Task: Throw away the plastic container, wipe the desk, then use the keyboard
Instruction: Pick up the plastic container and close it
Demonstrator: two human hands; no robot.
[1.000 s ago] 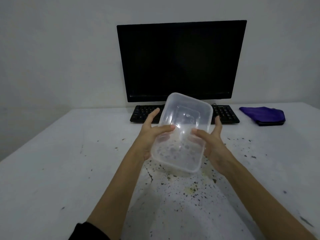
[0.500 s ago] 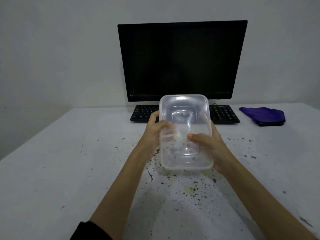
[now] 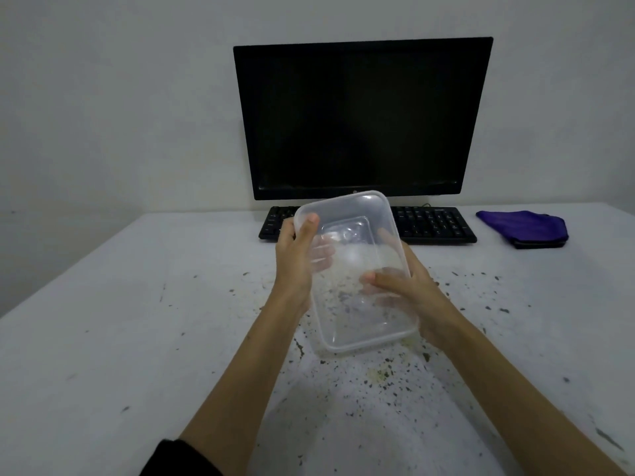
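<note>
A clear rectangular plastic container (image 3: 357, 255) is held up above the desk, its open side facing me and tilted. My left hand (image 3: 295, 259) grips its left rim with the thumb over the edge. My right hand (image 3: 409, 293) holds its right side, thumb inside. Small crumbs cling to the container's inside. Behind it lies a black keyboard (image 3: 436, 223), partly hidden by the container. A folded purple cloth (image 3: 524, 228) lies at the far right of the white desk (image 3: 103, 321).
A black monitor (image 3: 360, 118) with a dark screen stands behind the keyboard against the wall. Dark crumbs and stains (image 3: 381, 376) are scattered over the desk's middle and right part. The desk's left edge runs diagonally at the left.
The container has turned between my hands, its top swinging left, and now hangs a little lower. My left thumb has moved up to the upper left rim.
</note>
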